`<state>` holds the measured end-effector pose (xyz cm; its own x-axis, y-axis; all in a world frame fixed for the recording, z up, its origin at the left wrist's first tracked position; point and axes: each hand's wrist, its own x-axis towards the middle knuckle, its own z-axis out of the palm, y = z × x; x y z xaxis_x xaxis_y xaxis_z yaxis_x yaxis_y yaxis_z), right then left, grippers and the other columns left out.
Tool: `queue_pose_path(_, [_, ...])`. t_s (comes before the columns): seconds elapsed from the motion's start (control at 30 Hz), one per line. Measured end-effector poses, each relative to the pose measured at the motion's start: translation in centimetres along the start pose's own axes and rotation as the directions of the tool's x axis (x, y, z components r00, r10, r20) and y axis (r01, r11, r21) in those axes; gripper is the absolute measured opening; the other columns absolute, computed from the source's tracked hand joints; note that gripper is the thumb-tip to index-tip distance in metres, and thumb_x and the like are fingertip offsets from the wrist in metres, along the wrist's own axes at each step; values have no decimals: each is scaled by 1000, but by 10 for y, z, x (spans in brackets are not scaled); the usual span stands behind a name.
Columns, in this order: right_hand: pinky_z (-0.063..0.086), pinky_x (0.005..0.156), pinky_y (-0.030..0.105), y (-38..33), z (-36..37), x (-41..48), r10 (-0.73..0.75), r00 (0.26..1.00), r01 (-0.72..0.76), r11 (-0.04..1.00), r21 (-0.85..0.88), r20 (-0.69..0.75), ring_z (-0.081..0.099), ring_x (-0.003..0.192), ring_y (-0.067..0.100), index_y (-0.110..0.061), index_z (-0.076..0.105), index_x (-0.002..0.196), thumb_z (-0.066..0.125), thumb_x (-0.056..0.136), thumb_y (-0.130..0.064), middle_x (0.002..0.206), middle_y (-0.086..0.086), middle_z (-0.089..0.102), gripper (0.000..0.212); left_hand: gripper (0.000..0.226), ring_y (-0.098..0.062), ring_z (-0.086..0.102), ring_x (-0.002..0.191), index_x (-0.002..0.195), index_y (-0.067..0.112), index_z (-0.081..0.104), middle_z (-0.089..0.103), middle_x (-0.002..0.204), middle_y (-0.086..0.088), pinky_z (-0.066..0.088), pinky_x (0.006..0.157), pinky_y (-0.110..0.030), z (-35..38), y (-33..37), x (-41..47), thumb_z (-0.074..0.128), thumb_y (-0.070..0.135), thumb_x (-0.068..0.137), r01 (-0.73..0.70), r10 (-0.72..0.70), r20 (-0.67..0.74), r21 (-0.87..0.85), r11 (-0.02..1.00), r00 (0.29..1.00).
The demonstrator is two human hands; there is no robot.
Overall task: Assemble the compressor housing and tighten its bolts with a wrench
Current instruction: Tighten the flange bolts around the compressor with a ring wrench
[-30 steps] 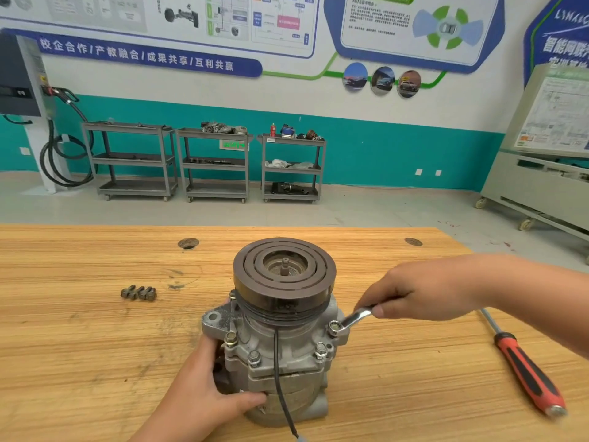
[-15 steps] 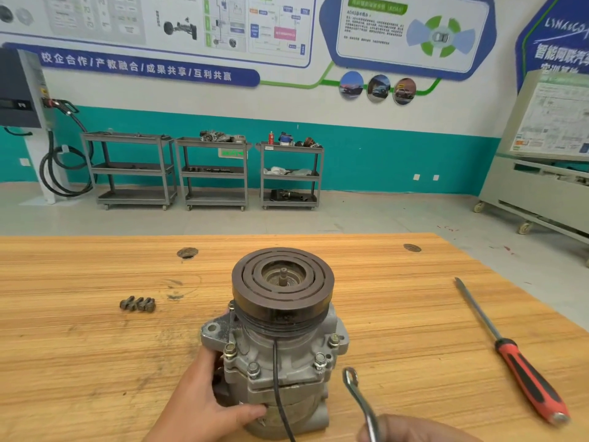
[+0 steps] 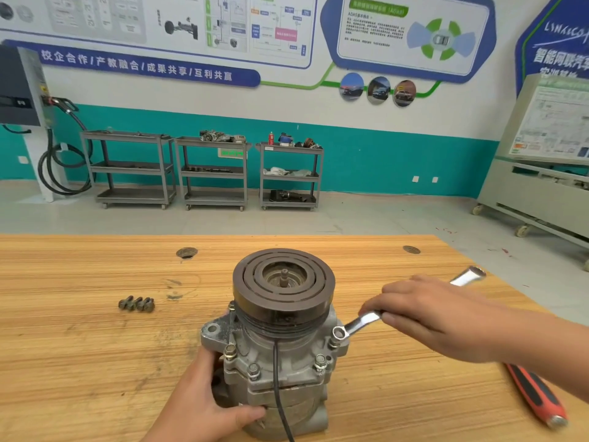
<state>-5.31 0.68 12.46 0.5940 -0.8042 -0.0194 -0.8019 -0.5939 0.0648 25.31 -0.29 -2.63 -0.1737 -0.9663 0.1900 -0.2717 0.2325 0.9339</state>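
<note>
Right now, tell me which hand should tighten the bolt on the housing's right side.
Right. The right hand grips the wrench, its ring end seated over that bolt. The left hand is busy holding the compressor housing near its base.

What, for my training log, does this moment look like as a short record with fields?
compressor: upright on the wooden table, pulley on top
left hand: grips the compressor's lower body
right hand: holds the wrench
wrench: ring end over the bolt on the compressor's right side
loose bolts: lying together on the table, left of the compressor
screwdriver: lying on the table at right, partly under the right forearm
</note>
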Motion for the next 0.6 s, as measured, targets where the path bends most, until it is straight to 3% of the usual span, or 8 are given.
queue_pose_path(0.2, [21, 101, 22, 10, -9, 24, -43, 992, 51, 996, -68, 118, 33, 89, -8, -44, 40, 133, 23, 100, -45, 98, -25, 42, 38, 116, 28, 47, 100, 122, 59, 24, 59, 106, 37, 41, 71, 1, 0, -1, 1, 81, 78, 23, 12, -12, -11, 27, 1000, 1000])
queue_pose_path(0.37, [28, 84, 20, 7, -20, 33, -42, 980, 44, 999, -4, 194, 39, 92, -1, -48, 38, 135, 29, 100, -42, 97, -22, 43, 37, 114, 26, 48, 101, 121, 61, 24, 59, 108, 26, 42, 71, 0, -1, -1, 1, 81, 77, 23, 22, -22, -8, 43, 999, 1000])
queue_pose_path(0.47, [38, 85, 19, 3, -20, 24, 74, 944, -130, 979, 157, 320, 49, 92, -4, -41, 47, 131, 35, 99, -41, 101, -26, 54, 34, 114, 27, 47, 101, 121, 63, 22, 59, 107, 28, 42, 71, 0, -1, -2, 1, 80, 78, 23, 28, -28, -5, 48, 998, 1000])
queue_pose_path(0.53, [45, 72, 17, -4, -16, 13, 124, 892, -290, 896, 337, 435, 53, 69, -5, -34, 56, 121, 39, 99, -37, 76, -21, 57, 27, 114, 27, 46, 101, 121, 63, 23, 58, 108, 33, 41, 72, 1, 0, -3, 1, 80, 78, 24, 14, -14, -6, 43, 999, 1000])
queue_pose_path(0.6, [51, 58, 21, -16, -11, 4, 93, 833, -476, 624, 620, 545, 58, 56, 4, -23, 62, 108, 44, 99, -29, 62, -11, 58, 21, 113, 28, 45, 101, 120, 64, 23, 55, 108, 43, 41, 72, 1, 0, -3, 1, 80, 79, 23, 13, -12, -9, 45, 999, 1000])
